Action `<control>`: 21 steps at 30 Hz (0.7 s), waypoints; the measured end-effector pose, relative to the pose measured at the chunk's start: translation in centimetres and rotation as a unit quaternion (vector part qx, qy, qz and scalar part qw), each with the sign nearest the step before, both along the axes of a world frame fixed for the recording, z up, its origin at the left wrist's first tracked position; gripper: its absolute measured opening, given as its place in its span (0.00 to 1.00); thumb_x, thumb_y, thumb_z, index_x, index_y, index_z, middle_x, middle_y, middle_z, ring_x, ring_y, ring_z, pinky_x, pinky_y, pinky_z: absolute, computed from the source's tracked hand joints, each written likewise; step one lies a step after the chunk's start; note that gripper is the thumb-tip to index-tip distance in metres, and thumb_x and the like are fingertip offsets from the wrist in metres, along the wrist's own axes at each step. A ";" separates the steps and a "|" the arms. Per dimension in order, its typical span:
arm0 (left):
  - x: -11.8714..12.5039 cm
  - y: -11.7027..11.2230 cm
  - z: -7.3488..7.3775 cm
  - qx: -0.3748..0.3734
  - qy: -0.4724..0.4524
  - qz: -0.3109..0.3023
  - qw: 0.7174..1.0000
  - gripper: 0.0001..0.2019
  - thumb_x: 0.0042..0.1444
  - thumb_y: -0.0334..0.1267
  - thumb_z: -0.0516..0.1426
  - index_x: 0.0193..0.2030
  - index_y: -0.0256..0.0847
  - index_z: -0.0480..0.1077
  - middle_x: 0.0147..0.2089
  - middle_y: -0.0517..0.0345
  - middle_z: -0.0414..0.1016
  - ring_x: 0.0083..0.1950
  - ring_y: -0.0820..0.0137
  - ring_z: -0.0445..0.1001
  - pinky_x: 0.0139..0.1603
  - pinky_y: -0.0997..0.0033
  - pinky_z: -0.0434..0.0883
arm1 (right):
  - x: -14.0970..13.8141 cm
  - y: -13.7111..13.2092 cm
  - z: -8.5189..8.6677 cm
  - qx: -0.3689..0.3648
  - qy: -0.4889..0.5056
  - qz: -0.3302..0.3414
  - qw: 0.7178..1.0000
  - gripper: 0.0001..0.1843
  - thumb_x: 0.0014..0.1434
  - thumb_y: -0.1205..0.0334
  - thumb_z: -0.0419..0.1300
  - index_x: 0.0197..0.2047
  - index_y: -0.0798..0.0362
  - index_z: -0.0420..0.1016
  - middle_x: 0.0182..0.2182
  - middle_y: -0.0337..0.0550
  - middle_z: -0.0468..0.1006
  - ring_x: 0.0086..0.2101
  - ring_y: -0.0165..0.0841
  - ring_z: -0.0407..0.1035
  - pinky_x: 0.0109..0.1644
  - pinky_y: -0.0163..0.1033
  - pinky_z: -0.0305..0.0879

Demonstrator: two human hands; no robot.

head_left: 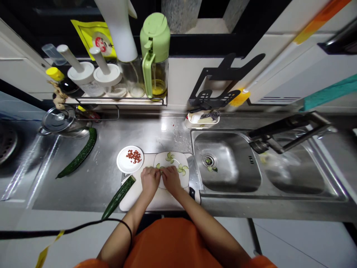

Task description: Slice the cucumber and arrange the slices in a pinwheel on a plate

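Over the left part of a white square plate (182,183), my left hand (151,179) and my right hand (171,179) meet, fingers bent and closed. Their fingertips pinch at small cucumber slices (158,166), partly hidden by the fingers. Two pinwheels of curved cucumber slices, an upper one (170,157) and a right one (183,169), lie on the plate. Beneath it is a pale cutting board (129,201). A cut cucumber (118,197) rests across the board's left edge. Up and left of my left hand, a round white plate (122,160) holds small reddish-brown pieces.
Right of the square plate lies a knife (195,173) with a black handle. Beyond it is a double sink (228,163) with a faucet (290,130). A whole cucumber (79,158) and a lidded pot (60,121) stand left. Behind, a rack carries jars and a green oil bottle (155,41).
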State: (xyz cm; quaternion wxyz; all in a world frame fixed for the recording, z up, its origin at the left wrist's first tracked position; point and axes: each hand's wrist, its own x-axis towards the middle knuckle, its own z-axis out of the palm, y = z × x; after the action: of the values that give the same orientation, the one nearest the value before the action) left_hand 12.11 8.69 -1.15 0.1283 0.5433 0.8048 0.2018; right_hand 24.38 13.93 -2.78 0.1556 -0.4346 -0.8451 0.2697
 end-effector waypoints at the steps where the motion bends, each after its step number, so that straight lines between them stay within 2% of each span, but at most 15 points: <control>1: -0.1 0.0 -0.1 0.006 -0.001 -0.002 1.000 0.07 0.57 0.37 0.55 0.32 0.42 0.74 0.32 0.54 0.73 0.39 0.64 0.67 0.43 0.65 0.60 | 0.0 0.0 0.0 0.004 0.004 -0.001 1.000 0.14 0.59 0.69 0.52 0.44 0.54 0.77 0.33 0.46 0.73 0.39 0.38 0.59 0.47 0.42 0.55; 15: -1.2 -0.2 0.2 0.042 -0.012 -0.031 0.999 0.07 0.56 0.37 0.56 0.30 0.41 0.73 0.31 0.55 0.74 0.37 0.66 0.68 0.42 0.66 0.62 | 0.4 0.2 0.0 0.006 0.027 -0.007 1.000 0.13 0.59 0.70 0.53 0.43 0.53 0.77 0.33 0.46 0.74 0.40 0.39 0.59 0.46 0.42 0.57; 18: -2.2 -0.6 0.4 0.053 -0.008 -0.014 0.998 0.07 0.56 0.37 0.56 0.31 0.41 0.74 0.32 0.55 0.75 0.37 0.65 0.68 0.42 0.66 0.63 | 0.5 0.2 0.1 0.008 0.028 -0.007 1.000 0.14 0.58 0.70 0.54 0.43 0.54 0.77 0.33 0.47 0.74 0.40 0.39 0.59 0.45 0.42 0.57; 21: -4.4 -1.2 0.7 0.051 0.002 0.027 0.998 0.07 0.56 0.37 0.55 0.32 0.41 0.75 0.33 0.55 0.76 0.36 0.65 0.69 0.43 0.65 0.64 | 0.8 0.3 0.2 0.011 0.028 -0.012 0.999 0.13 0.58 0.71 0.54 0.42 0.54 0.78 0.32 0.47 0.74 0.39 0.39 0.59 0.44 0.42 0.57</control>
State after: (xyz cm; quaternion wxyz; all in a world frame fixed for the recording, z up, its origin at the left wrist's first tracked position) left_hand 7.70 7.47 -0.46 0.0927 0.5278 0.8080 0.2450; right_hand 25.16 14.18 -2.58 0.1875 -0.4355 -0.8377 0.2708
